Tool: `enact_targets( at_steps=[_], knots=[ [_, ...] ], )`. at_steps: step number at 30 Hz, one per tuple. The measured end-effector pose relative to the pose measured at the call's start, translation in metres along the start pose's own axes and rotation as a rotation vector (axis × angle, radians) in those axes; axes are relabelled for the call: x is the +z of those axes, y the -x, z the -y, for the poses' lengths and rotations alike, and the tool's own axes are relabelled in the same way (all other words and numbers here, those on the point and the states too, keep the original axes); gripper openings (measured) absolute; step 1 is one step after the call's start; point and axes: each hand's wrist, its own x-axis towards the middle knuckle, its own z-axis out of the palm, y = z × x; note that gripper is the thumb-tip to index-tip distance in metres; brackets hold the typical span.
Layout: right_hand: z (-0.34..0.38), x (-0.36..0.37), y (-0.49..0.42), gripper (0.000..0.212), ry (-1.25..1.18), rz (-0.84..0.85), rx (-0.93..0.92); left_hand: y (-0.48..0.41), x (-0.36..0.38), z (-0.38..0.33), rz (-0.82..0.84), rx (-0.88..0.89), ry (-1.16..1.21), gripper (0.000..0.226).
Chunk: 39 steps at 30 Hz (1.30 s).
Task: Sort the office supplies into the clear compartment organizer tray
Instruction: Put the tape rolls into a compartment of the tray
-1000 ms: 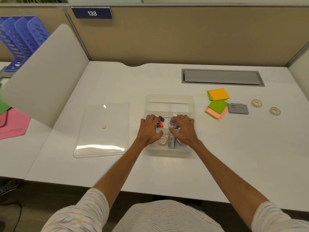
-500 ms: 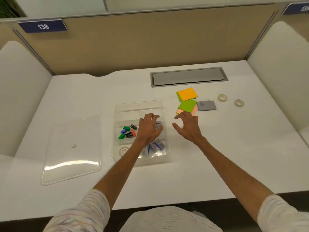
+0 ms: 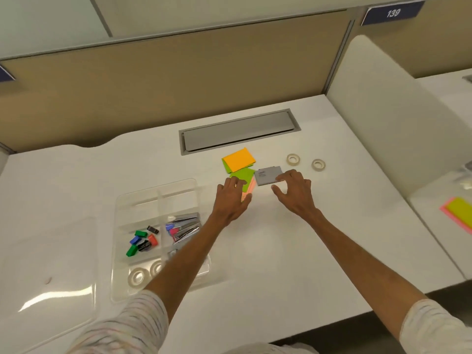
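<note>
The person is reaching away from the clear organizer tray (image 3: 155, 192) toward the loose supplies lying on the tabletop (image 3: 281, 251), so the pickup of the next items is just beginning.

The left hand (image 3: 233, 200) is hovering with fingers spread and relaxed over the green sticky notes (image 3: 245, 176) and the pink sticky notes (image 3: 251, 186), gripping nothing. The right hand (image 3: 293, 191) is touching the near edge of the small grey box (image 3: 267, 176) with its fingers (image 3: 282, 178), thumb held apart below it, so nothing is pinched yet.

Next, I judge, each hand needs to close on its item, lift it and carry it back left to the tray, probably to one of the far compartments.

The tray is already holding coloured clips (image 3: 140, 241), some shiny metal pieces (image 3: 184, 226) and tape rolls (image 3: 136, 275) in its nearer sections. The orange sticky notes (image 3: 238, 159) and two loose tape rolls (image 3: 293, 159) are waiting just beyond the hands.

The paper pads are overlapping one another and the box is touching the green one, so a careless lift could drag a neighbour. The left forearm is crossing the tray's near right corner. The clear lid (image 3: 51, 302) is lying off to the tray's left.
</note>
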Motion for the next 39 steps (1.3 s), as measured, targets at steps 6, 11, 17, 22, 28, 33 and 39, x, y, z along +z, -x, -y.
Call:
enact_targets(
  at_steps=[6, 11, 17, 22, 28, 33, 39],
  knots=[
    [-0.058, -0.022, -0.031, 0.031, -0.027, 0.005, 0.051, -0.073, 0.006, -0.04, 0.01, -0.053, 0.081, 0.05],
    [-0.096, -0.033, -0.058, 0.03, -0.034, 0.011, 0.119, -0.127, 0.011, -0.064, 0.04, -0.036, 0.07, 0.052],
    [-0.133, -0.029, -0.072, 0.036, -0.026, 0.035, 0.183, -0.173, 0.032, -0.096, 0.075, 0.024, 0.099, 0.052],
    [-0.147, -0.02, -0.08, 0.051, -0.011, 0.072, 0.245, -0.193, 0.056, -0.117, 0.174, 0.068, 0.098, 0.059],
    [-0.154, -0.015, -0.093, 0.051, 0.082, 0.099, 0.222, -0.2, 0.076, -0.124, 0.246, 0.103, 0.015, 0.062],
    [-0.15, -0.013, -0.098, 0.043, 0.031, 0.077, 0.187, -0.198, 0.07, -0.122, 0.223, 0.108, 0.055, 0.054],
    [-0.12, -0.01, -0.098, 0.045, -0.006, 0.052, 0.141, -0.175, 0.054, -0.098, 0.164, 0.012, 0.111, 0.061]
  ],
)
